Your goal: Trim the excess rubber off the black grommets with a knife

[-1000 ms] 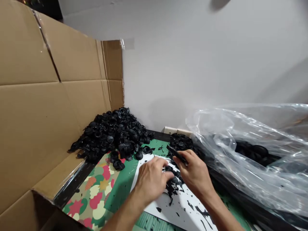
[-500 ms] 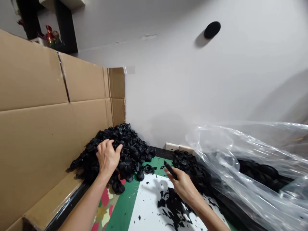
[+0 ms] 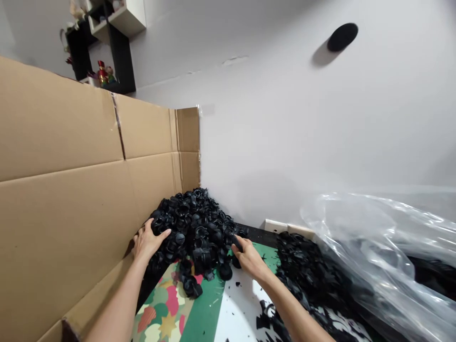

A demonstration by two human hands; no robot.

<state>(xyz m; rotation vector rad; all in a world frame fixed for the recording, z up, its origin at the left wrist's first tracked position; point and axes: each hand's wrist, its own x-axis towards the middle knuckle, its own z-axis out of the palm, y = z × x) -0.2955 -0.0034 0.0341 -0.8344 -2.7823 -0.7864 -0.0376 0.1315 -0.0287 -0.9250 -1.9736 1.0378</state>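
A large heap of black rubbery parts (image 3: 201, 223) lies in the corner against cardboard and wall. My left hand (image 3: 147, 242) is at the heap's left edge, thumb and fingers spread apart around some of the parts. At the heap's right side, my right hand (image 3: 247, 256) is closed on a dark handheld tool, whose tip is hidden among the parts. A second pile, of black scraps (image 3: 309, 266), lies to the right of my right hand. More scraps (image 3: 269, 323) are scattered on the white sheet (image 3: 233, 304) below.
Tall cardboard panels (image 3: 71, 209) stand along the left. A clear plastic bag (image 3: 377, 237) with black pieces in it lies at the right. Behind is a pale wall (image 3: 270, 118) with a black round knob (image 3: 342, 37) and a shelf (image 3: 123, 57) at upper left.
My left hand has moved to the heap's left edge, beside the cardboard. My right hand has carried the tool left, from above the green strip to the heap. The view has shifted left.
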